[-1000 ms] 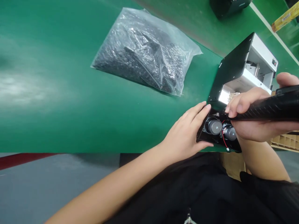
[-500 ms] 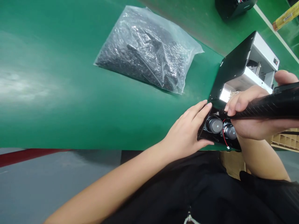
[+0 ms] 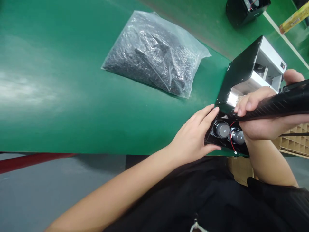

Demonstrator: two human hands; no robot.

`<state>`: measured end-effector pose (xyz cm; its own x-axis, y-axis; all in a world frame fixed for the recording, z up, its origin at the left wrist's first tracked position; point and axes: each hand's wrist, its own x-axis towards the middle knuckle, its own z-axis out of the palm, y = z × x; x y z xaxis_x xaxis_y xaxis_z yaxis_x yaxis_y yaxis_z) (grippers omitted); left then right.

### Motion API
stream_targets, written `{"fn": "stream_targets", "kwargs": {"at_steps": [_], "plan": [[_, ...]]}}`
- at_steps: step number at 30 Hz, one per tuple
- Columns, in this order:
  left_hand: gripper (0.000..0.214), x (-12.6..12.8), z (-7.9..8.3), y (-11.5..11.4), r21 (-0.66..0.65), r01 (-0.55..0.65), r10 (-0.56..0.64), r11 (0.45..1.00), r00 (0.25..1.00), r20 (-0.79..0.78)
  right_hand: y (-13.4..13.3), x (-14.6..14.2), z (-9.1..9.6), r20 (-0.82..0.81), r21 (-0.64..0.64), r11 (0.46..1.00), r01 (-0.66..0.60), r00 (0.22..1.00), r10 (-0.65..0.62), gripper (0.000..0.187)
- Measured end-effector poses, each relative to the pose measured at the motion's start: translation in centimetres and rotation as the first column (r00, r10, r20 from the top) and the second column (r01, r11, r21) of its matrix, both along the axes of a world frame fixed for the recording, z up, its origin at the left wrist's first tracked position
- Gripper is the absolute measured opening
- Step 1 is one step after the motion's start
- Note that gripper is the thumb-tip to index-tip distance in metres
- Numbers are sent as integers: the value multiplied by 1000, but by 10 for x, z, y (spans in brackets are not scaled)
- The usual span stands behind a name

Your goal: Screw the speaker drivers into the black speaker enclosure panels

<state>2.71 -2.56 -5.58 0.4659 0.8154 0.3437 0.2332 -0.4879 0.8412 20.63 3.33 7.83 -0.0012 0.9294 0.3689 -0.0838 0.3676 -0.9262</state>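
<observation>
A black speaker panel (image 3: 223, 138) with two round grey drivers and a red wire lies at the near edge of the green table (image 3: 72, 96). My left hand (image 3: 194, 138) grips the panel's left end, fingers curled over its top edge and thumb beneath. My right hand (image 3: 263, 116) is wrapped round a black textured electric screwdriver (image 3: 277, 104). Its tip points left onto the panel's upper edge, just beside my left fingertips.
A clear plastic bag (image 3: 156, 53) packed with small black parts lies farther back. A black and silver machine (image 3: 253, 74) stands right behind the panel. Another black unit (image 3: 243, 11) sits far right, a yellow object (image 3: 293, 17) near the corner, cardboard (image 3: 293, 145) below right.
Both hands stay on the panel and the screwdriver. The screwdriver's handle has tilted slightly upward at the right; the view has shifted a little.
</observation>
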Motion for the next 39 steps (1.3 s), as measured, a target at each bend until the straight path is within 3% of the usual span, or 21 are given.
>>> {"fn": "stream_targets", "kwargs": {"at_steps": [7,14,21,24,31,36,39], "plan": [[138,-1,1,1,-2,7,-7,1000,1000,-3,3,-6,-3,8,-4,999,32,999,-32,65],[137,-1,-1,1,0,6,-6,1000,1000,-4,-1,-15,-3,-12,-1,997,74,997,-74,67],[137,-1,1,1,10,-1,1,1000,1000,2,1,-3,1,13,-27,999,18,1000,-18,66],[137,-1,1,1,4,8,-8,1000,1000,3,0,-7,-1,13,0,999,54,998,-54,65],[137,0,-1,0,-5,11,-11,1000,1000,7,-8,-15,-2,5,46,996,83,997,-83,42],[134,-1,-1,0,1,7,-7,1000,1000,11,-7,-7,3,47,31,999,41,998,-42,56],[129,-5,2,1,-11,38,-38,999,998,46,-8,-7,12,12,49,993,111,994,-112,63]]}}
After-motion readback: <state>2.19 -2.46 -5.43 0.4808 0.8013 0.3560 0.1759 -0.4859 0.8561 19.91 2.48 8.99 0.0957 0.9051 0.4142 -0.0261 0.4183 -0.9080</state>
